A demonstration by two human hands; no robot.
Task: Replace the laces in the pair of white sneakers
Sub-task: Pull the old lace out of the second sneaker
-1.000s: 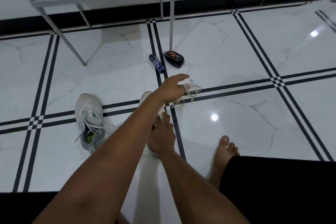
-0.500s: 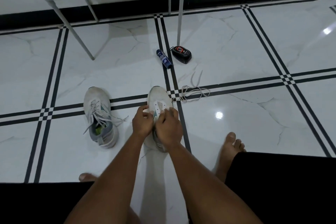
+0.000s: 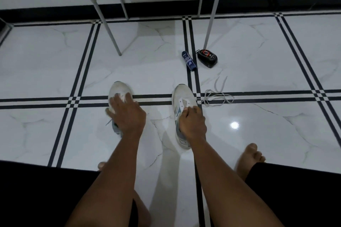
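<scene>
Head view: one hand on each sneaker

Left hand lies with fingers spread over the laced left sneaker. Right hand curls its fingers on the unlaced right sneaker; the exact grip is unclear. Loose lace lies on the floor just beside that shoe.

Tiled floor: sneakers, lace, bottle.

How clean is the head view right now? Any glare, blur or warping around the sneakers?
Head view: dim overall; one bright glare spot on the glossy floor, right of the right sneaker; left hand on the left sneaker slightly motion-blurred; right hand sharper; tile lines bow outward toward the edges, wide-angle distortion.
</scene>
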